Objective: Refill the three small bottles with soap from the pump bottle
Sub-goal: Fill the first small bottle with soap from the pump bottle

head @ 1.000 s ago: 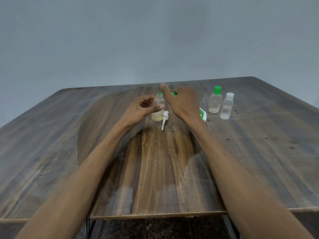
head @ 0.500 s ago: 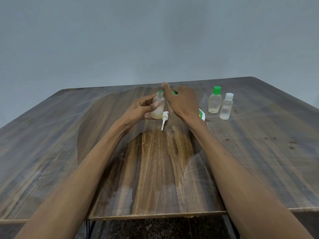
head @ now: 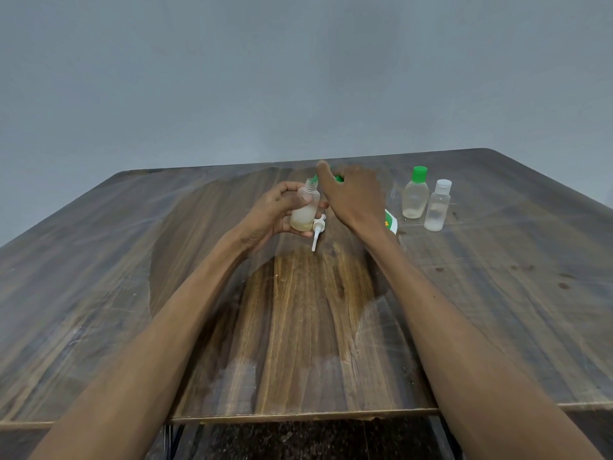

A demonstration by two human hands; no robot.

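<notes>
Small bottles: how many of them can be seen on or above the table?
3. One small bottle, neck open, is gripped by the left hand. A green-capped bottle and a white-capped bottle stand at the right. The right hand may hide others.

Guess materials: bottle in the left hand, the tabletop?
Small bottle: looks like frosted translucent plastic; yellowish liquid at the bottom shows dimly through the wall. The left hand grips it.
Table: wood-grain surface, probably laminate or veneer; streaky grain, glossy reflections, a thin layered strip along the front edge. Solid wood can't be ruled out.
</notes>
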